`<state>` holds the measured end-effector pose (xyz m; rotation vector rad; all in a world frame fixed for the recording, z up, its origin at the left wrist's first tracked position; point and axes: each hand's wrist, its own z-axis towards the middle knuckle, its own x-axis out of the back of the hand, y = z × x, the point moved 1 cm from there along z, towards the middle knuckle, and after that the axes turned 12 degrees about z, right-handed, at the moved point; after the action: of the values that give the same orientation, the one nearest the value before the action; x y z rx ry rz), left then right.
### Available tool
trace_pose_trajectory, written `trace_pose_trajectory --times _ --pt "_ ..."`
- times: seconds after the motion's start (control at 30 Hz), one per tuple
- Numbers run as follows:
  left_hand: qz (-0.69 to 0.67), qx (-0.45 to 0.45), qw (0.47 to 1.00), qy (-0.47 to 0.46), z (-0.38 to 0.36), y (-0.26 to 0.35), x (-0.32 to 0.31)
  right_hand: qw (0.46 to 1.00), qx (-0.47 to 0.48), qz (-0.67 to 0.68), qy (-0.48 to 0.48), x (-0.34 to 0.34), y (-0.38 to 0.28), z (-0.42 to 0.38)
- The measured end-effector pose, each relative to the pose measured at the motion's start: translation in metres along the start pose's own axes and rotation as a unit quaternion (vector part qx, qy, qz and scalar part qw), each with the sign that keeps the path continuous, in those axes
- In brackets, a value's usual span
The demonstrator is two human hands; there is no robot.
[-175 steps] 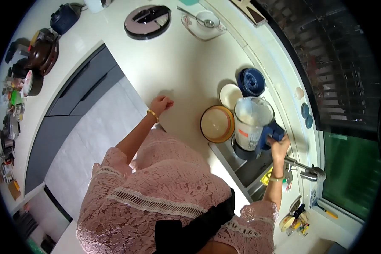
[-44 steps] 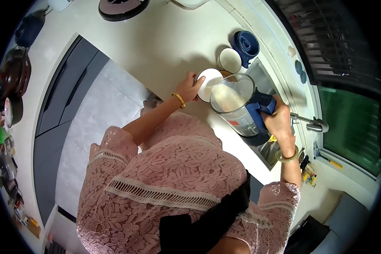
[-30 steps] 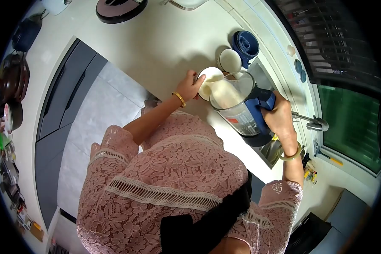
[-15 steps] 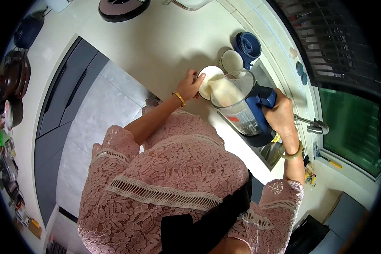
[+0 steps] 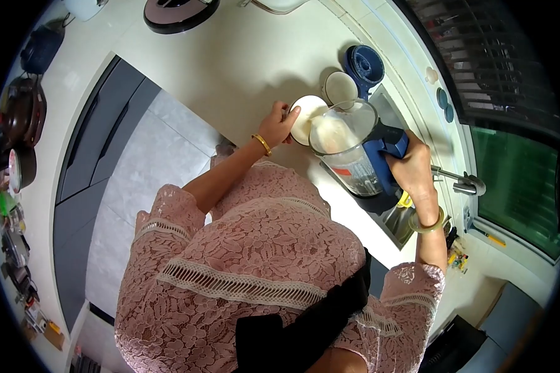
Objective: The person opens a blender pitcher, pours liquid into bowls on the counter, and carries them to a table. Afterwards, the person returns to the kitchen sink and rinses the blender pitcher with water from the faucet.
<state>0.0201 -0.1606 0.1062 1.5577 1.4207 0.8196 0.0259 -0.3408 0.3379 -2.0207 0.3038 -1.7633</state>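
My left hand (image 5: 279, 123) is closed around a white cup (image 5: 303, 114) that holds a pale, creamy liquid. In my right hand (image 5: 412, 166) is the blue handle of a clear blender jug (image 5: 356, 169), fingers wrapped round it. The jug tilts toward the cup, its rim right beside the cup's edge. Creamy liquid (image 5: 331, 135) lies along the jug's inner wall near the spout. Just beyond the jug stands a second light-coloured cup (image 5: 341, 89). Next to that cup sits a blue lid-like part (image 5: 364, 64).
The sink (image 5: 399, 225) lies under and beside the jug, with a tap (image 5: 468, 184) to its right. On the pale counter (image 5: 230, 56) are a round pink-and-black appliance (image 5: 179, 13) at the back and pots (image 5: 22, 168) along the far left.
The jug has tipped back a little toward upright, and less liquid shows at its spout. My left hand keeps the cup in nearly the same place.
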Motion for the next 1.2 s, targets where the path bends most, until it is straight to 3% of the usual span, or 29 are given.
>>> trace_pose_trajectory --times 0.6,1.2 --pt "-0.008 0.001 1.000 -0.006 0.001 -0.003 -0.001 0.999 -0.030 -0.020 -0.019 0.003 -0.003 -0.002" --pt "-0.076 0.033 0.997 0.006 0.001 0.008 0.017 0.982 -0.091 0.151 0.075 0.005 0.044 -0.050"
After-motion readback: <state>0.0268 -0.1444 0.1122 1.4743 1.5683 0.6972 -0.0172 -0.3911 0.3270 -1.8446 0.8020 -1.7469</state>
